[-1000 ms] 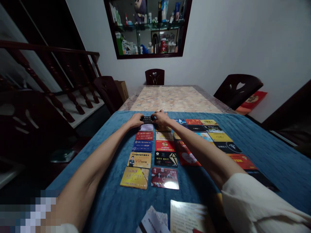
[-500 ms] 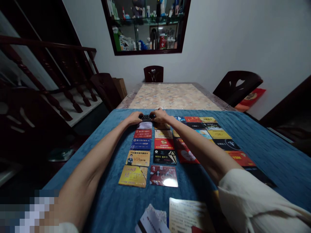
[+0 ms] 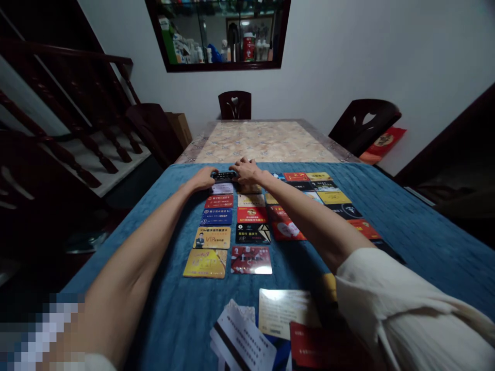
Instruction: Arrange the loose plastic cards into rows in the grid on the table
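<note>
A black card [image 3: 224, 176] lies at the far end of the leftmost column of cards, close to the far edge of the blue cloth. My left hand [image 3: 204, 178] has its fingers curled at the card's left end. At the right end, my right hand [image 3: 246, 171] grips it with fingers bent, partly over a gold card [image 3: 249, 189]. Just nearer sit a pale card [image 3: 221, 188] and a red card [image 3: 219, 201]. A blue card [image 3: 216, 216] and two yellowish cards continue that column. My right forearm hides part of the columns to the right.
More cards, such as a dark red card [image 3: 251, 260] and a black card with a gold pattern [image 3: 253, 233], form neighbouring columns on the blue cloth [image 3: 154, 247]. Loose piled cards [image 3: 243, 337] lie near me. Chairs, a railing [image 3: 69, 49] and a wall cabinet surround the table.
The camera view has tilted down, showing more of the loose pile near me. Both hands stay at the black card; the right hand's fingers look slightly more raised.
</note>
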`<state>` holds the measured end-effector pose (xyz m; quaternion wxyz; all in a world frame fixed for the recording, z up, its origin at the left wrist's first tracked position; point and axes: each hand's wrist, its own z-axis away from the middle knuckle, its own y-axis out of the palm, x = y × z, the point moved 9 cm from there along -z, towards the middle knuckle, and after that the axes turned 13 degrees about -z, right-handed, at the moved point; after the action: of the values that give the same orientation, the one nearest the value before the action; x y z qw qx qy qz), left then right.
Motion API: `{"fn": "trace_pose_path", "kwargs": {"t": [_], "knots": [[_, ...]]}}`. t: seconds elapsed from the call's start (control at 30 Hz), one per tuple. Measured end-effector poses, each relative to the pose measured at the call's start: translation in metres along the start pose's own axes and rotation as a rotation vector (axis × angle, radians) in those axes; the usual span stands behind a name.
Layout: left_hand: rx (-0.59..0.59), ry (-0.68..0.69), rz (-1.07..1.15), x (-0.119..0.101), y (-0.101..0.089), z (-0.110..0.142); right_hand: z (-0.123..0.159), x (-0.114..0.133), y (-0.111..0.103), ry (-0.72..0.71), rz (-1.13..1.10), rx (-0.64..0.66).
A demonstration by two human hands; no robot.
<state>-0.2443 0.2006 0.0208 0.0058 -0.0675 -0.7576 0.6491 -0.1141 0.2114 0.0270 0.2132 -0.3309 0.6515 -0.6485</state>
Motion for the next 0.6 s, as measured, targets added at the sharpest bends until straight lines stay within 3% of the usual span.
{"fn": "trace_pose_path", "kwargs": {"t": [0.2,0.6], "knots": [[-0.032,-0.009,-0.082,-0.013,-0.008,0.024,0.03,0.007,-0.021,-0.011,0.041,-0.041],[-0.166,0.105,-0.14,-0.087,-0.031,0.08,0.099,0.031,-0.042,-0.121,0.09,-0.133]]}}
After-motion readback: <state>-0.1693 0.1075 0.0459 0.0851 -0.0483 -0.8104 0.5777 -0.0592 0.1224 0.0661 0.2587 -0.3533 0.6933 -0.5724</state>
